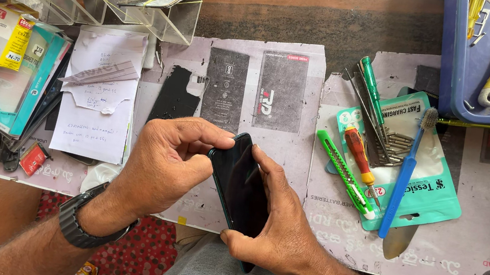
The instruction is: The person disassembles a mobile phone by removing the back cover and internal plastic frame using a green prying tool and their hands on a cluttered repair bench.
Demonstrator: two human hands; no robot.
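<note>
Gripping a dark, glossy smartphone (242,188), both hands are held over the near edge of the workbench (313,13). The phone is a thin slab with rounded corners and a smooth, reflective black face; it is tilted, top end away from the body. The left hand (164,164) is curled into a loose fist at the phone's upper left corner — thumb and bent fingers pinched against the edge. A dark metal-link wristwatch (79,226) is worn on that wrist. The right hand (277,225) is wrapped around the phone's lower right side, thumb laid flat along the glass. To the right, on printed grey paper sheeting, lie a green plastic utility knife (345,174), an orange-handled screwdriver (360,157), a blue toothbrush (406,173) and a teal foil pouch (435,190). Behind the hands a matte black rectangular panel (175,97) is seen flat on the paper.
</note>
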